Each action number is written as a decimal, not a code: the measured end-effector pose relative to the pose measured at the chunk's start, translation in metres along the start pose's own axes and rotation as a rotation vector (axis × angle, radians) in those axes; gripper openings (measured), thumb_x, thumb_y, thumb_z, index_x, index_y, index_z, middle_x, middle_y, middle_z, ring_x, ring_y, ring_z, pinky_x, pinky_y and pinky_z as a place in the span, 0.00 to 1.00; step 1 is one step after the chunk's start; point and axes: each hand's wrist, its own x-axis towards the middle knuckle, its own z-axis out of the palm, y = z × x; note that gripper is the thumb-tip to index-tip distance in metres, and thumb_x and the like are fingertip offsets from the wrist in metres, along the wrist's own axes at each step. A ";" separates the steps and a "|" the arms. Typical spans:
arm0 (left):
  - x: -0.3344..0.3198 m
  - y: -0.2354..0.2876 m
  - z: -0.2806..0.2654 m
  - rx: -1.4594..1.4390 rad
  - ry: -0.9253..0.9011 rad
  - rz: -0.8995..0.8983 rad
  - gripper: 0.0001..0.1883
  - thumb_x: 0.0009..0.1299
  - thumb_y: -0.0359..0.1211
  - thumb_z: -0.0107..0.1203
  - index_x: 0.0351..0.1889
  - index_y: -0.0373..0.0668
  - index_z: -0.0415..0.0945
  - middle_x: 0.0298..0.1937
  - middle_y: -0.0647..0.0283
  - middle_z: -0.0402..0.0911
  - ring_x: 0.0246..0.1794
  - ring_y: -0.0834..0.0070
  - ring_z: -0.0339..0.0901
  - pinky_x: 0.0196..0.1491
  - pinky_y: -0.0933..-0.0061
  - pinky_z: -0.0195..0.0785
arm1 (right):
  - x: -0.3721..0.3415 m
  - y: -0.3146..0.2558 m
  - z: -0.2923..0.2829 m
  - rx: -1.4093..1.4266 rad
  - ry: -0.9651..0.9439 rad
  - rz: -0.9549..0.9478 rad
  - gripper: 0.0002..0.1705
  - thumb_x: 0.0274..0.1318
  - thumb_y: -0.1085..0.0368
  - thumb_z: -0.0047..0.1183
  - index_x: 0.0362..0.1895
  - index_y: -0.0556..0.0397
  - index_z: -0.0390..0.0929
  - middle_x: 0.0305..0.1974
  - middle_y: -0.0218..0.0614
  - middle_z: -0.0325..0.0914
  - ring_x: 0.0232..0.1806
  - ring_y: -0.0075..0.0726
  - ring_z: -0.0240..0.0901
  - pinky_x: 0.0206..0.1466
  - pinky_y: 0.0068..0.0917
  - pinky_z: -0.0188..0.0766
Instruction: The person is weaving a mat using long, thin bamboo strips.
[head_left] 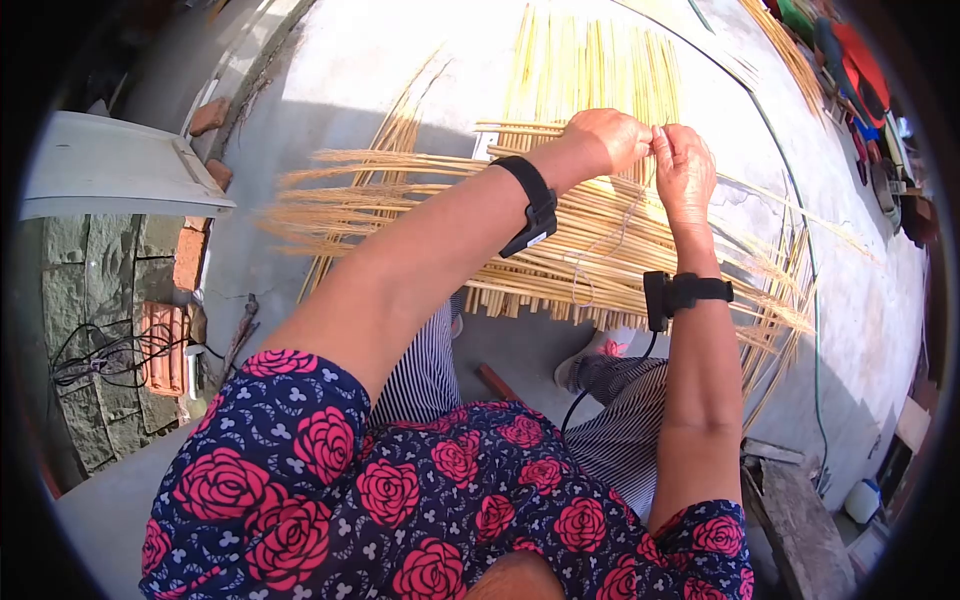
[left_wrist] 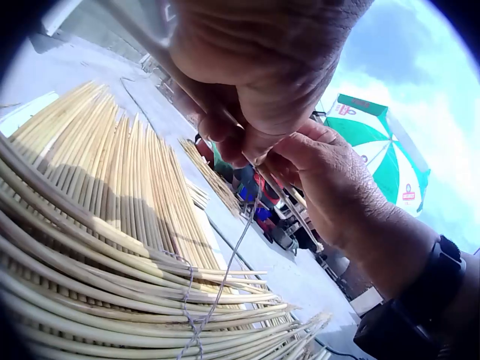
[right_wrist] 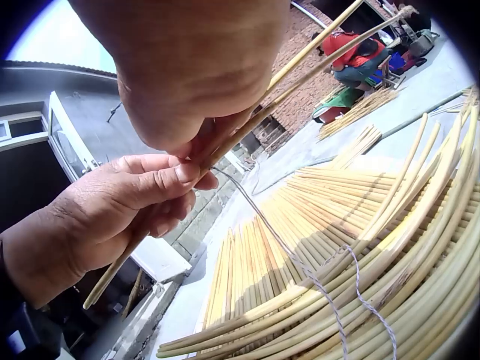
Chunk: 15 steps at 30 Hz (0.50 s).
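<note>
Both hands meet above a layered mat of straw-coloured reed stalks (head_left: 610, 235). My left hand (head_left: 605, 140) pinches reed stalks (right_wrist: 116, 270) between thumb and fingers. Right against its fingertips, my right hand (head_left: 685, 175) grips the same stalks, whose long ends (right_wrist: 337, 64) stick out past it. A thin grey-white twine (right_wrist: 285, 251) runs from the fingertips down to the mat, where it loops around the crosswise stalks (left_wrist: 150, 300). Beneath these lie lengthwise stalks (left_wrist: 112, 157) pointing away. The palms partly hide the pinched spot.
Feathery reed tips (head_left: 310, 205) spread out at the left. A green hose (head_left: 815, 330) crosses the concrete floor at the right. Bricks (head_left: 187, 258) and a white panel (head_left: 120, 165) stand at the left. A crouching person in red (right_wrist: 356, 56) and a green-and-white umbrella (left_wrist: 379, 150) are farther off.
</note>
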 end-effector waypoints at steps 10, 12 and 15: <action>0.000 0.005 -0.001 -0.011 0.060 0.108 0.10 0.66 0.42 0.47 0.33 0.52 0.78 0.39 0.65 0.78 0.42 0.63 0.75 0.44 0.60 0.69 | 0.045 -0.013 -0.053 0.990 0.005 0.525 0.14 0.63 0.57 0.45 0.31 0.54 0.71 0.28 0.36 0.78 0.20 0.24 0.72 0.26 0.19 0.69; 0.004 -0.002 0.004 0.008 0.102 0.139 0.10 0.66 0.42 0.47 0.32 0.52 0.78 0.38 0.64 0.79 0.42 0.63 0.75 0.44 0.60 0.69 | 0.049 -0.019 -0.066 1.193 0.018 0.540 0.13 0.63 0.57 0.45 0.33 0.53 0.70 0.28 0.38 0.77 0.22 0.26 0.74 0.27 0.18 0.70; 0.004 -0.005 0.014 -0.055 0.139 0.118 0.10 0.66 0.42 0.47 0.30 0.51 0.78 0.35 0.63 0.79 0.40 0.61 0.76 0.43 0.59 0.69 | 0.053 -0.019 -0.077 1.269 -0.035 0.538 0.13 0.62 0.56 0.47 0.33 0.52 0.71 0.26 0.34 0.75 0.26 0.27 0.75 0.30 0.20 0.73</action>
